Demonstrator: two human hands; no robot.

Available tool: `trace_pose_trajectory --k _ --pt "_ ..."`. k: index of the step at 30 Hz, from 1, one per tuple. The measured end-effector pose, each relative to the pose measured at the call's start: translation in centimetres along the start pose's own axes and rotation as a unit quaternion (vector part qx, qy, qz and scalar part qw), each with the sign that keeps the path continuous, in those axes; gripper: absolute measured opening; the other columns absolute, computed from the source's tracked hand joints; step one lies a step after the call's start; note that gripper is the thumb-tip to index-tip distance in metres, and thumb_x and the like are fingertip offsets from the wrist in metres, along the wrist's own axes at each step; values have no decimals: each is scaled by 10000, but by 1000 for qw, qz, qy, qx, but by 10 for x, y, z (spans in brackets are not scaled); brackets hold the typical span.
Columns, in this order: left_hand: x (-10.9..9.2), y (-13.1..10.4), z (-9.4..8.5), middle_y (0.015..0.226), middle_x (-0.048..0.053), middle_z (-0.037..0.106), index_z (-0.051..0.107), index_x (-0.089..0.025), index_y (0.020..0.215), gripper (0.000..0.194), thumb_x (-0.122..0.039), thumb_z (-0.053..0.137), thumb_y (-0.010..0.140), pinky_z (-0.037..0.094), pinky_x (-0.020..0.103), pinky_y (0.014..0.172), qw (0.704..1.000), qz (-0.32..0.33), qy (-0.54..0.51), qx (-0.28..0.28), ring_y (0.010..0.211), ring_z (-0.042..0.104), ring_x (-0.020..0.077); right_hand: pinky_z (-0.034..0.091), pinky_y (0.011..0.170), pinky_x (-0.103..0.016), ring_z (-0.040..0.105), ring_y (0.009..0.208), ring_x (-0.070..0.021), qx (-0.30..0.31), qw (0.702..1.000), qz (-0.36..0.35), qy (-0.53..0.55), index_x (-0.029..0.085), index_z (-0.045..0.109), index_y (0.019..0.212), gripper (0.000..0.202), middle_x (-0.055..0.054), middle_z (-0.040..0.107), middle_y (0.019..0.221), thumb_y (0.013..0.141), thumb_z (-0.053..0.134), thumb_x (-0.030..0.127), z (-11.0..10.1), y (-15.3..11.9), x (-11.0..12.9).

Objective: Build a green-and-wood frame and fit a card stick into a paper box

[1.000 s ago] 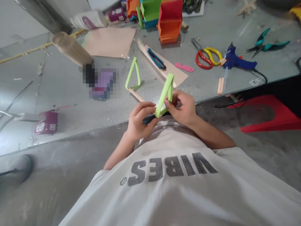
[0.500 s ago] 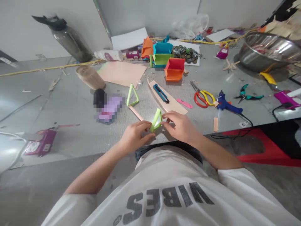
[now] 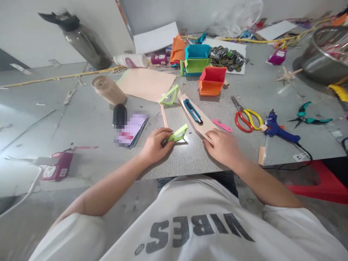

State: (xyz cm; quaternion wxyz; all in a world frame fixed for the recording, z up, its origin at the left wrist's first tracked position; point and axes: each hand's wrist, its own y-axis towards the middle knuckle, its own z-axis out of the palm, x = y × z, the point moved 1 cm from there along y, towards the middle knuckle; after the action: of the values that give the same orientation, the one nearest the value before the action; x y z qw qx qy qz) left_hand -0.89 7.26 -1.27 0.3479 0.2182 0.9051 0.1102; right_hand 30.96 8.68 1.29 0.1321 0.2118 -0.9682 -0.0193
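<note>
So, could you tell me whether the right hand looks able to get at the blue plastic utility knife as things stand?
Probably yes: the utility knife lies uncovered on the long tan board, just beyond the right hand, and nothing appears to stand between them.

Cool, fairly even indoor light, glare at left.
White glare washes the far left of the table (image 3: 100,163), and a small glint lies by the green frame (image 3: 176,134). A soft shadow falls under the orange box (image 3: 209,88). Wide-angle distortion stretches the shirt (image 3: 176,201) and outer edges; blocky pixels obscure part of a purple item (image 3: 133,125).
</note>
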Motion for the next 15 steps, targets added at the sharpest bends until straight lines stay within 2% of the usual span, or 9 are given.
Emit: trace_pose_trajectory --k 2,5,8,11,13,15 --pt "2 1 1 1324 131 873 807 -250 1146 116 -313 716 1112 714 524 1113 999 8 25 -31 1224 845 317 431 686 -358 789 833 -267 -46 998 5 31 213 818 962 179 -122 857 951 1078 686 248 4 -2 -5" --pt "-1 3 2 1333 134 857 795 -254 1203 121 -282 722 1110 712 517 1091 995 5 62 -82 1193 831 309 410 645 -333 704 695 -207 -158 982 -10 98 234 792 923 188 -67 815 822 1072 678 250 7 -5 -10" --pt "-3 4 2 1311 116 843 773 -253 1292 207 -261 710 1095 717 423 943 990 -23 75 -118 985 803 239 439 620 -314 632 606 -170 -261 954 -37 146 241 781 921 196 -27 777 750 1097 694 247 2 -5 -12" --pt "1 4 1 1230 63 822 749 -253 1305 280 -227 720 1028 661 328 737 987 -81 69 -124 711 663 150 472 600 -313 628 584 -173 -296 940 -43 163 260 759 942 180 -8 762 734 1117 719 251 -9 -3 -14" --pt "6 4 0 1180 32 796 738 -259 1299 319 -213 744 983 616 297 663 984 -110 59 -125 638 591 120 514 611 -327 683 619 -194 -299 937 -49 175 280 741 977 154 -15 789 774 1125 727 241 -17 -2 -14" --pt "9 3 -1 1187 25 777 736 -265 1319 361 -201 761 965 592 284 633 984 -108 44 -133 616 560 104 559 632 -349 740 665 -218 -317 928 -61 188 300 734 1022 132 -25 819 825 1115 744 206 -22 -4 -12"
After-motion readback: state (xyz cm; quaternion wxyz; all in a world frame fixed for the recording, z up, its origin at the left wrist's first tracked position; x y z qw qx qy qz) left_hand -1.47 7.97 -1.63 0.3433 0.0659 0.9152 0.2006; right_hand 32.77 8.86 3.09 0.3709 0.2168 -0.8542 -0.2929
